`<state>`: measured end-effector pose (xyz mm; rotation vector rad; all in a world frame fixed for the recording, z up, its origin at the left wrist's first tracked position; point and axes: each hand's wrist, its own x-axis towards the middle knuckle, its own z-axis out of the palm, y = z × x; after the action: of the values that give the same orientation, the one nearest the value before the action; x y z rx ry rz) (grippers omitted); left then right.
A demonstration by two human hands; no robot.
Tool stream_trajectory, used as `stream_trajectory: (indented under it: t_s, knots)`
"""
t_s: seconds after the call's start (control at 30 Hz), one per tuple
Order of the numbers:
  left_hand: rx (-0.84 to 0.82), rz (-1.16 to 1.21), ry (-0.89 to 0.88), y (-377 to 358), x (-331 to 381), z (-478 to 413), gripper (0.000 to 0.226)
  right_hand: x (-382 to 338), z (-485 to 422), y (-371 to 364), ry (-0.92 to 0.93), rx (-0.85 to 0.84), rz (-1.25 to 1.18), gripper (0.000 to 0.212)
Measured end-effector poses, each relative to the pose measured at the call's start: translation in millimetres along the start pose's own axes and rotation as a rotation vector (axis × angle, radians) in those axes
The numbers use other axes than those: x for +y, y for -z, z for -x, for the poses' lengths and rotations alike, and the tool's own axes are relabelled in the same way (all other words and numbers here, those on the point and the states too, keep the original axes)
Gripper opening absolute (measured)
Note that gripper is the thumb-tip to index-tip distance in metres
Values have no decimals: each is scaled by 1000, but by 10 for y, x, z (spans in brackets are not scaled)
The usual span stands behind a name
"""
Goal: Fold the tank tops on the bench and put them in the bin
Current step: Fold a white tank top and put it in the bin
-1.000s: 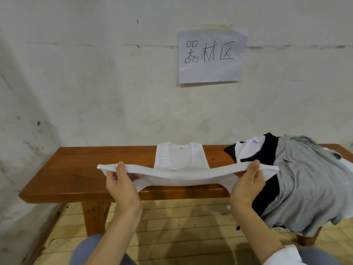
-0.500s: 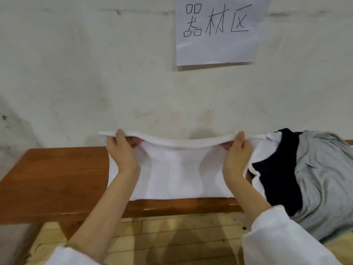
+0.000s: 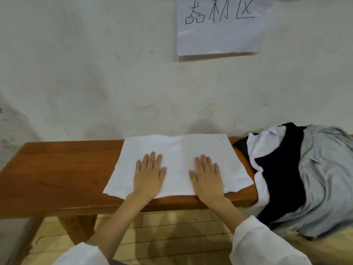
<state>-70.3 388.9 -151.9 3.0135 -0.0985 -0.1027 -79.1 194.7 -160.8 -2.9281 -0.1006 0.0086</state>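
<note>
Bench: you are looking down on a long reddish-brown wooden bench (image 3: 57, 175) with a smooth, slightly glossy top. It runs left to right, with its far edge against the wall. One thick bench leg (image 3: 78, 226) shows under the left half.
White tank top: the white tank top (image 3: 177, 148) lies folded into a flat, roughly rectangular shape on the middle of the bench. It reaches from the far edge almost to the near edge.
Left hand: your left hand (image 3: 149, 175) lies palm down on the near-left part of the tank top, fingers straight and slightly spread, pressing flat and grasping nothing.
Right hand: your right hand (image 3: 207, 176) lies the same way on the near-right part, flat and released, with its wrist crossing the bench's near edge.
Pile: an unfolded pile covers the right end of the bench and hangs over its near edge. It holds a white garment (image 3: 261, 144) on its left, a dark garment (image 3: 280, 175) in the middle and a grey garment (image 3: 324, 178) on the right. It sits just beside the tank top; you cannot tell whether they touch.
Wall: the wall (image 3: 95, 73) is pale, rough plaster, stained and scuffed, and it fills the upper half of your view.
Paper sheet: a white paper sheet (image 3: 219, 39) with dark handwritten characters hangs on the wall, above the tank top and a little to the right. Its top is cut off.
Floor: the floor (image 3: 172, 236) of pale wooden boards shows below the bench, nearest you.
Sleeves: white sleeves (image 3: 263, 243) cover both your forearms at the bottom.
</note>
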Motion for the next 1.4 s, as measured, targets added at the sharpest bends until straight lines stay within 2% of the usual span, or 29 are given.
stream_trajectory:
  t_s: [0.07, 0.2, 0.27, 0.33, 0.4, 0.5, 0.6, 0.73, 0.87, 0.97, 1.03, 1.13, 1.17, 1.23, 1.3, 1.37, 1.4]
  knots:
    - [-2, -41, 11, 56, 91, 169, 58, 71, 84, 37, 41, -49, 17, 117]
    - [10, -183, 19, 171, 232, 536, 54, 270, 237, 182, 162, -134, 15, 93]
    - [12, -220, 5, 196, 295, 661, 51, 349, 296, 273, 206, -193, 1, 88]
    - [26, -204, 0, 227, 319, 689, 48, 347, 345, 339, 179, -212, -21, 73]
    - [49, -129, -17, 223, 297, 630, 47, 253, 419, 353, 49, -147, -54, 57]
    - [-16, -43, -87, 138, 244, 540, 53, 27, 577, 269, -192, -33, -139, 60]
    - [-60, -118, -110, 115, 247, 594, 57, -86, 597, 167, -275, -14, -193, 66]
    - [-24, -226, -122, 224, 276, 767, 56, 7, 364, 170, -176, 20, -214, 66]
    - [-34, -232, -151, 243, 309, 918, 51, 280, 122, 291, 111, -154, -132, 62]
    - [55, -150, -231, 236, 314, 946, 43, 391, -2, 412, 234, -232, -69, 61]
    - [157, -79, -271, 219, 291, 902, 34, 387, 38, 404, 237, -184, -32, 59]
    - [305, 70, -322, 137, 236, 652, 25, 374, 240, 301, 78, 16, -52, 55]
    - [326, 100, -358, 102, 222, 531, 28, 386, 295, 278, 29, 50, -66, 53]
    - [186, 61, -423, 97, 234, 333, 43, 460, 361, 236, 13, 73, -78, 51]
    - [62, -28, -466, 78, 255, 215, 68, 542, 392, 217, 58, 127, -70, 54]
    - [2, -67, -480, -1, 248, 183, 88, 619, 410, 209, 109, 176, -59, 67]
    - [-2, -63, -467, -39, 241, 191, 91, 645, 426, 210, 145, 154, -49, 77]
